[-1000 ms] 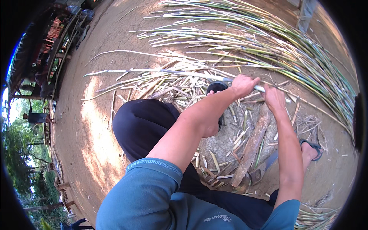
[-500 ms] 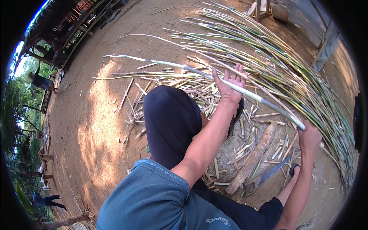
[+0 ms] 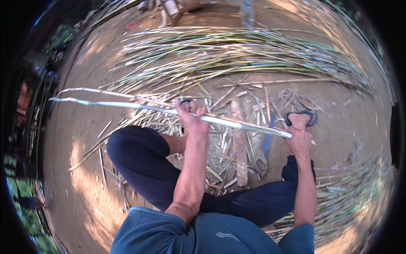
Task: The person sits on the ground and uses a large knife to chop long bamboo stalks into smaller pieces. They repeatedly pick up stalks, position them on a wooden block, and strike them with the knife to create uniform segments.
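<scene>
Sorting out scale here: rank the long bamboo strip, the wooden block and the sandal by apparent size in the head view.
1. Long bamboo strip, gripped by the left hand and right hand.
2. Wooden block.
3. Sandal, partly hidden, so less sure.

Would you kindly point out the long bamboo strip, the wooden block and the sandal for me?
long bamboo strip (image 3: 127, 105): head view, pale stretch left of the left hand.
wooden block (image 3: 240, 148): head view, middle of its top face.
sandal (image 3: 312, 113): head view, dark strap edge.
</scene>
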`<action>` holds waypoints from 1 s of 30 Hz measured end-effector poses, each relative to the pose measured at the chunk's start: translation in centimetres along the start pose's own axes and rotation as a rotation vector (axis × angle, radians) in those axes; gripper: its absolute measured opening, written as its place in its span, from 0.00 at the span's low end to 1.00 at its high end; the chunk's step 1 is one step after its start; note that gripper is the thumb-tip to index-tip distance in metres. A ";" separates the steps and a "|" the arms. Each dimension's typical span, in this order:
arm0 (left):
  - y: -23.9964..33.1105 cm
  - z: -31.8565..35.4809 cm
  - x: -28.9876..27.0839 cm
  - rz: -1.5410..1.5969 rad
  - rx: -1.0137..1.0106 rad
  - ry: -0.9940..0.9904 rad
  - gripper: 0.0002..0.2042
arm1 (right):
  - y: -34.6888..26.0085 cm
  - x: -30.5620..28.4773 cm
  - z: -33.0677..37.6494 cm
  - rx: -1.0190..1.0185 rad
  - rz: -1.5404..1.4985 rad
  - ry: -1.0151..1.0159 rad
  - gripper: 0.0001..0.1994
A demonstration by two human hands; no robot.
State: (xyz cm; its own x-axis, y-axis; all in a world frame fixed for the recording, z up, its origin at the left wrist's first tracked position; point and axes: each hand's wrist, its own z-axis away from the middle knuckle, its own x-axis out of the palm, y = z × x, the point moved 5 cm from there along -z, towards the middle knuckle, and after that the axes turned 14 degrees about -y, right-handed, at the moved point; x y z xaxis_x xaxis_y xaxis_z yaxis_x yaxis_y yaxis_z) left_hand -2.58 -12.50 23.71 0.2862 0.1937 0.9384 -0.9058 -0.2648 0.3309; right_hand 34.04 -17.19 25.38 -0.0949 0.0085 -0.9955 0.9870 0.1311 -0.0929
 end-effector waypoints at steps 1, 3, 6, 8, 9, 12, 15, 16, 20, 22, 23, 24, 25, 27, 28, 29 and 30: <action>-1.0 0.9 2.3 -0.025 0.019 -0.089 0.25 | 2.2 0.7 1.3 0.045 0.006 0.019 0.12; -1.3 3.7 7.7 -0.117 0.008 -0.228 0.25 | 3.1 0.4 4.0 0.071 -0.091 0.082 0.14; -1.8 6.3 14.1 -0.205 0.047 -0.524 0.25 | 3.4 1.6 8.0 0.085 -0.194 0.061 0.16; -2.5 9.2 19.6 -0.319 0.070 -0.633 0.25 | 1.9 1.7 10.7 -0.013 -0.487 0.068 0.22; -3.0 10.8 22.3 -0.370 0.058 -0.690 0.24 | 1.3 1.6 12.3 -0.011 -0.536 0.131 0.23; -5.1 16.3 29.7 -0.450 -0.046 -0.958 0.22 | -1.9 2.2 15.9 -0.042 -0.820 0.294 0.24; -9.0 20.6 34.7 -0.492 -0.205 -1.159 0.19 | -4.8 1.8 18.5 0.063 -0.965 0.476 0.19; -10.8 22.6 36.1 -0.522 -0.212 -1.252 0.19 | -5.6 1.4 19.5 0.138 -1.000 0.499 0.17; -20.1 32.9 38.3 -0.502 -0.627 -1.530 0.17 | -5.6 0.1 25.7 0.377 -1.022 0.821 0.10; -25.9 37.3 38.0 -0.379 -0.829 -1.674 0.15 | -4.4 1.5 28.7 0.602 -1.082 0.852 0.13; -28.9 39.3 37.9 -0.287 -0.873 -1.754 0.18 | -3.7 0.7 29.4 0.665 -1.133 0.908 0.14; -29.7 41.0 37.6 -0.433 -0.948 -1.804 0.17 | -2.5 2.3 31.1 0.783 -1.215 0.990 0.15; -31.7 42.1 36.4 -0.546 -1.022 -1.837 0.15 | -1.2 2.4 32.3 0.878 -1.195 0.980 0.17; -35.2 42.9 32.6 -0.704 -1.026 -1.945 0.19 | 1.7 1.3 35.4 1.106 -1.115 1.005 0.20; -36.3 42.4 30.2 -0.777 -1.015 -1.995 0.21 | 3.5 0.9 37.2 1.178 -1.124 1.006 0.20; -37.0 41.7 28.0 -0.749 -0.945 -2.066 0.21 | 6.3 2.2 41.0 1.303 -0.854 0.931 0.21; -37.9 39.7 25.0 -0.751 -0.879 -2.137 0.21 | 8.0 1.6 42.7 1.414 -0.731 0.874 0.22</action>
State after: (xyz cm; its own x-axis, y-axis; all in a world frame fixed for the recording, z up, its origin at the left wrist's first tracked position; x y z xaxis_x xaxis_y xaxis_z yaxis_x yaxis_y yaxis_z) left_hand 51.32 -35.14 38.63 -0.2333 -0.9251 -0.2996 -0.2525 -0.2399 0.9374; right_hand 47.31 -58.50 22.19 -0.0852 0.8631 -0.4978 0.0302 -0.4971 -0.8672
